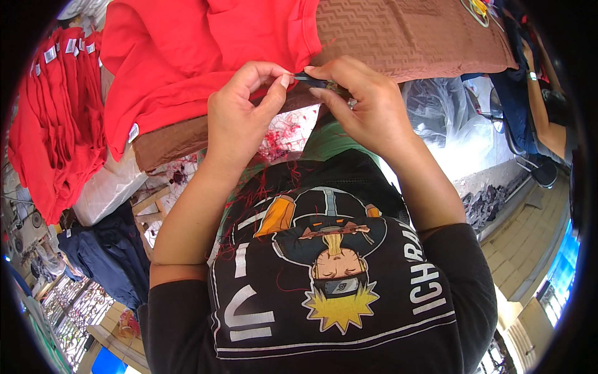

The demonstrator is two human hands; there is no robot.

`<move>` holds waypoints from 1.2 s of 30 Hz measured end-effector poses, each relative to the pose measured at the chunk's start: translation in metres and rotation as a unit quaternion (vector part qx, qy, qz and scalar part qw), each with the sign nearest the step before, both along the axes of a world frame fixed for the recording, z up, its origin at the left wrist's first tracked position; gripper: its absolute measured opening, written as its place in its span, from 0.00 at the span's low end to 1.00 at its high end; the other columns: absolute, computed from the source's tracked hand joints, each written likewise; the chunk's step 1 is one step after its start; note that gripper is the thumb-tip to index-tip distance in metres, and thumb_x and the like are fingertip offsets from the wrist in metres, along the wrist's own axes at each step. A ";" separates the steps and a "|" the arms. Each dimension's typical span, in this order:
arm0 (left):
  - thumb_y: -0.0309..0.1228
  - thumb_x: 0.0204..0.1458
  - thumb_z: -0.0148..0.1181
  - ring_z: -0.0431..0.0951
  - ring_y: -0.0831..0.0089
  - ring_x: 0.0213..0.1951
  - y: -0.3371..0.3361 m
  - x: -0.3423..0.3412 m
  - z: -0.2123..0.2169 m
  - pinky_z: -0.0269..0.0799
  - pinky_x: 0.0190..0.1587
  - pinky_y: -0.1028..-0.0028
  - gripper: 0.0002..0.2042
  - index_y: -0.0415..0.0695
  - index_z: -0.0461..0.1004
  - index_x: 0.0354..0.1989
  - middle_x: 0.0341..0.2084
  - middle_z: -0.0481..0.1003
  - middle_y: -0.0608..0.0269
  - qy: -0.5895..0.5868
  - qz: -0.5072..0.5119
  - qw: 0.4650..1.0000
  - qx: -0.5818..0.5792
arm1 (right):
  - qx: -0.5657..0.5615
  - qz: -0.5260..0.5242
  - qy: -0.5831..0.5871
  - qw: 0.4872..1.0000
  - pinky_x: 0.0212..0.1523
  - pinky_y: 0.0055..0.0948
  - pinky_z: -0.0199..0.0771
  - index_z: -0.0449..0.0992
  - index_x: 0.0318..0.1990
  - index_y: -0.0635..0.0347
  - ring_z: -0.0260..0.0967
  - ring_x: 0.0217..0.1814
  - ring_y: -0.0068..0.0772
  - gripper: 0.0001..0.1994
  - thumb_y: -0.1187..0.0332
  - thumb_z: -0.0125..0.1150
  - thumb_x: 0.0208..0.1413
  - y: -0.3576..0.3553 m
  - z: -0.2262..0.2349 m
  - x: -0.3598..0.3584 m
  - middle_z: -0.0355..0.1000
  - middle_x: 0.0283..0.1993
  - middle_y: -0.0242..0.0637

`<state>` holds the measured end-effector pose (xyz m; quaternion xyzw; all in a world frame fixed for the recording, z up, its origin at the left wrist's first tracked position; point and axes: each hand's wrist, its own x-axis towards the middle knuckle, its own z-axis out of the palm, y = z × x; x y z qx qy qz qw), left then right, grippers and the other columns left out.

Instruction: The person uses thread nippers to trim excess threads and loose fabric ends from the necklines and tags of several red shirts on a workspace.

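Note:
Both my hands meet above the near edge of a padded table, beside a red garment (205,43) that lies spread over it. My right hand (364,93) is closed around a small dark tool (310,80), which looks like thread snips. Its tip points toward my left fingertips. My left hand (246,106) pinches with thumb and forefinger close to that tip. Something thin and reddish shows there, too small to make out. A white label (133,132) sits at the garment's lower left edge.
A brown patterned cloth (398,37) covers the table. Red garments (59,118) with white tags hang at left, above dark blue cloth (103,249). Red thread scraps (280,140) lie near my lap. Clear plastic (442,112) is at right, near another person's arm (541,106).

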<state>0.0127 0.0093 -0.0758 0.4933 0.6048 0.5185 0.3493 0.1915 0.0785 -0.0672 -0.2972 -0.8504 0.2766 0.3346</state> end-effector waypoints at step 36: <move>0.25 0.56 0.59 0.75 0.80 0.44 0.065 -0.015 0.015 0.69 0.48 0.79 0.14 0.43 0.73 0.51 0.41 0.78 0.63 -0.080 -0.020 0.996 0.028 | -0.101 -0.099 0.107 0.984 0.44 0.27 0.69 0.81 0.41 0.57 0.72 0.40 0.30 0.09 0.69 0.64 0.53 0.067 -0.001 0.017 0.74 0.40 0.38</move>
